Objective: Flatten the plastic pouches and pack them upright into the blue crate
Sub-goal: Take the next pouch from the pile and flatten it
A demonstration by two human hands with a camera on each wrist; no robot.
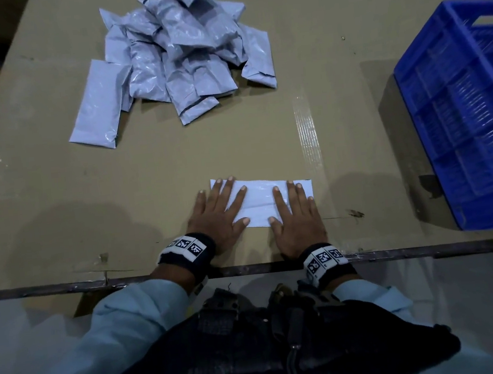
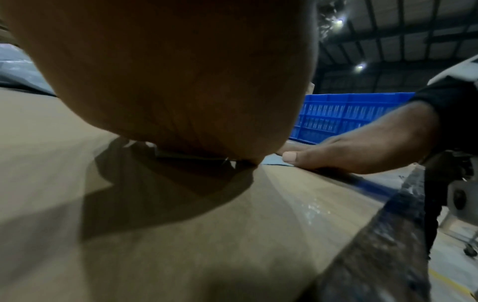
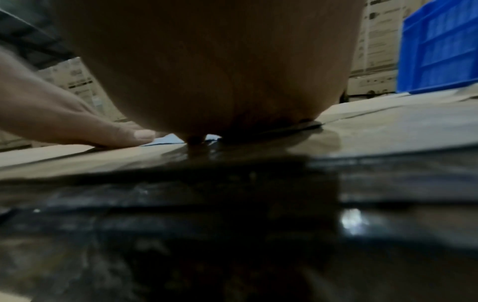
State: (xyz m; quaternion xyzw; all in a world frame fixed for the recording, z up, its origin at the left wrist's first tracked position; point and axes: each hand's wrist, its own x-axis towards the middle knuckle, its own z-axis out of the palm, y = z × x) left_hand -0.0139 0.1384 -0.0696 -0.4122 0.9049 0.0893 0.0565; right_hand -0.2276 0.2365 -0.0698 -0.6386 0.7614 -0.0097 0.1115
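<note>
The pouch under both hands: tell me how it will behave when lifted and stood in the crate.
The pouch lies thin and flat under the left hand and right hand, so it is probably light and floppy. Its glossy film, like the crinkled pile, likely slips. Stood alone in the blue crate, it may sag or topple.

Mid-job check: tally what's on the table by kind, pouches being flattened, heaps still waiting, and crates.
Pouch pressed flat under the left hand and right hand: 1
Heap of loose pouches: 1 (they overlap, so the count within can't be told)
Blue crate: 1
Total: 3
</note>
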